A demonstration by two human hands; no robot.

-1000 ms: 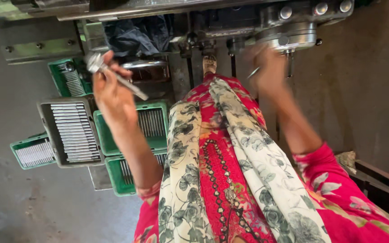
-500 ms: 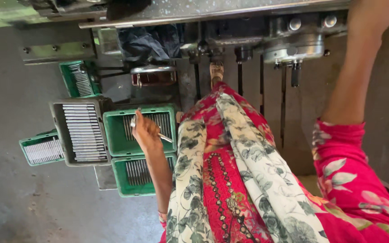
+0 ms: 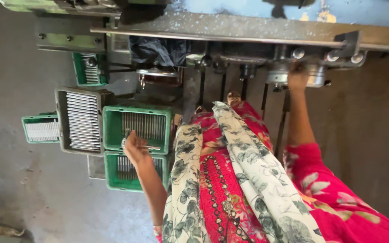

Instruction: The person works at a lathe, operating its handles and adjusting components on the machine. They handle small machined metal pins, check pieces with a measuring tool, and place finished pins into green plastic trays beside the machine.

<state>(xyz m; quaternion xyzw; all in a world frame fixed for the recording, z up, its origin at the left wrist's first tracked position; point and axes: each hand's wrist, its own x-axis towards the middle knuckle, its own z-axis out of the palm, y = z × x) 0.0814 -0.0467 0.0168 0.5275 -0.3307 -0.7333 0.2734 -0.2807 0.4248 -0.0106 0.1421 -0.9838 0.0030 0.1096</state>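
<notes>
My left hand (image 3: 134, 147) hovers over the upper green crate (image 3: 110, 130), fingers closed on a few thin metal rods (image 3: 149, 146). Rows of similar metal parts fill that crate. My right hand (image 3: 298, 74) reaches up to the machine and touches a round metal fitting (image 3: 316, 77) under its steel bar (image 3: 230, 28). Its fingers are hidden against the fitting, so I cannot tell its grip. A red embroidered dress and a floral scarf (image 3: 248, 171) cover my lap between the arms.
A second green crate (image 3: 133, 185) sits just below the first, and a grey crate (image 3: 62, 118) of metal strips stands to its left. Smaller green crates (image 3: 32, 120) (image 3: 78, 67) lie farther left and higher up. Vertical machine rods (image 3: 266, 96) stand ahead. Concrete floor surrounds everything.
My left hand has come down from near the machine to the green crate, carrying the metal rods. My right arm has stretched up to the machine's round fitting.
</notes>
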